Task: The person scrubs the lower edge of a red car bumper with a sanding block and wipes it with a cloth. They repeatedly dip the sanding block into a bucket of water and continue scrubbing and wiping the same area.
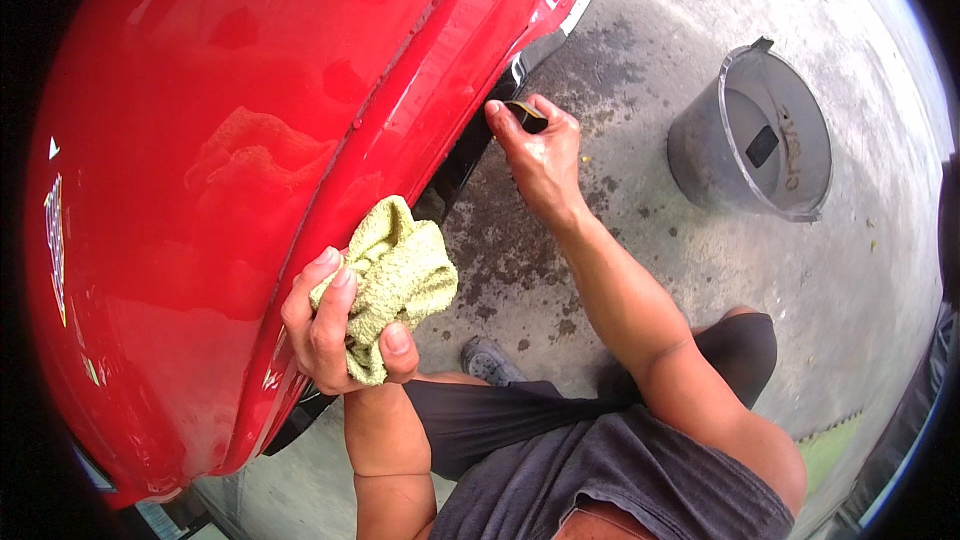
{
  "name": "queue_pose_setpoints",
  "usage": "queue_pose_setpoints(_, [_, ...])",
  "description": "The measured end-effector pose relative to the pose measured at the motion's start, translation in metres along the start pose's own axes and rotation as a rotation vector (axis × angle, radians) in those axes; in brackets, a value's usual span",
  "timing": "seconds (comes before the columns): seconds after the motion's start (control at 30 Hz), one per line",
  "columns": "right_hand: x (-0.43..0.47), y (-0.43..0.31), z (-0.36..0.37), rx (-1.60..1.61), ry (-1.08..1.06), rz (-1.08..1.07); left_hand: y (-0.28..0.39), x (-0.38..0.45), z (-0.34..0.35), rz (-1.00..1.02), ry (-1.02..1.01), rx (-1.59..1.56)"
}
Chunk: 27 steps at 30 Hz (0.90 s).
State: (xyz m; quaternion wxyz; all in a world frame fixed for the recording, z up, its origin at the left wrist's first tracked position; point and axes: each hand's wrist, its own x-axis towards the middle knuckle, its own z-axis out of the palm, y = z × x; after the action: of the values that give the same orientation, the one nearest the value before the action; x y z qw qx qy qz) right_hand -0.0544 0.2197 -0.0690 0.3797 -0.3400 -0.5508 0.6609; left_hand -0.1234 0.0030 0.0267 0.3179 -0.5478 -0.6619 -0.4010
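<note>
My left hand is closed around a crumpled yellow-green terry cloth and holds it close to the lower edge of a glossy red car body panel. Further up, my right hand pinches a small black piece with a yellow edge between thumb and fingers, beside the dark underside of the red panel. What the piece is, I cannot tell. The cloth and my arm are mirrored faintly in the paint, and a dark seam with small drops runs along the panel.
A grey plastic bucket stands on the concrete floor to the right, with water and a dark block-like thing in it. Wet dark spots mark the concrete beside the car. My shoe and bent knee are below my arms.
</note>
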Motion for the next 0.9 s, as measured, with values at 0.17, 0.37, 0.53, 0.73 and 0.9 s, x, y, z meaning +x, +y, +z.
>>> queue_pose_setpoints(0.17, [-0.016,0.003,-0.009,-0.037,-0.086,0.084,0.000,0.002,0.000,0.018,-0.005,0.035])
queue_pose_setpoints(0.37, [0.009,0.002,-0.016,-0.007,0.088,0.044,0.000,0.002,0.000,0.016,-0.016,0.035])
queue_pose_setpoints(0.53, [0.020,0.011,-0.007,0.041,0.044,-0.013,-0.001,0.001,0.001,0.028,-0.004,0.017])
queue_pose_setpoints(0.73, [0.007,0.001,-0.008,0.020,-0.029,-0.017,0.002,0.002,0.001,0.021,-0.008,0.029])
queue_pose_setpoints(0.9, [-0.010,-0.003,-0.020,-0.048,-0.119,0.058,0.002,0.003,-0.001,0.000,0.002,0.028])
